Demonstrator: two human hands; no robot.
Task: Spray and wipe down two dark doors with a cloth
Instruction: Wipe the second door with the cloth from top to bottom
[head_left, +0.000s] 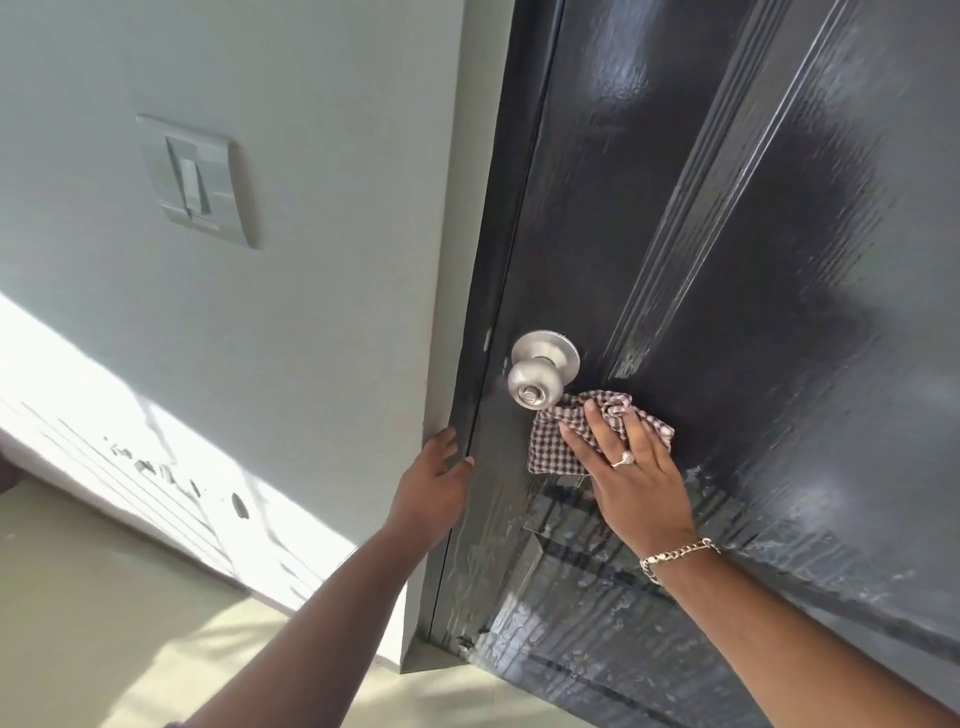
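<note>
Wiping just below the knob (536, 385), the right hand (631, 473) presses a checked cloth (558, 447) flat, fingers spread, against a dark door (779, 260). The left hand (434, 488) rests open on the door's edge, holding nothing. Wet streaks suggest spraying is done here (no spray bottle or second door in view).

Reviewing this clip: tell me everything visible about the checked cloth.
The checked cloth is a small woven rag in a dark-and-pale check, crumpled and folded rather than spread. It lies flat against the dark door, just below and right of the silver knob, its upper corner almost reaching it. The right hand presses it to the door with straight fingers, covering its right part.
</note>
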